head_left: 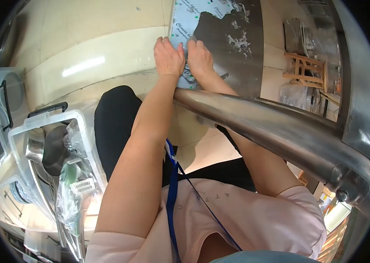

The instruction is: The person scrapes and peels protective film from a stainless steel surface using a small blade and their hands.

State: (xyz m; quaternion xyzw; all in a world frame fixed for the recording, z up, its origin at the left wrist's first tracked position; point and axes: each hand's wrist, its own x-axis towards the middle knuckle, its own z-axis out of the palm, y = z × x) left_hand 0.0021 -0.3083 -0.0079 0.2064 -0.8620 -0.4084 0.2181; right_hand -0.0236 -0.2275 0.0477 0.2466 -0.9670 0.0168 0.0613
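A flat, dark grey metal panel point(250, 65) lies ahead of me, partly covered by printed protective film point(183, 22) with a torn edge. My left hand point(169, 57) is at the panel's left edge, its fingers curled at the side and its thumb over the film. Close beside it, my right hand point(200, 60) pinches the film along the torn boundary, fingers pressed together. The fingertips of both hands are partly hidden. Whitish film scraps point(239, 44) cling to the bared metal.
A thick metal tube point(255, 111) crosses above my right forearm. To my left, a clear plastic bin point(84, 127) holds metal utensils and a plastic-wrapped item point(75, 188). A wooden folding stool point(307, 70) stands at the right. Tiled floor point(97, 39) surrounds the panel.
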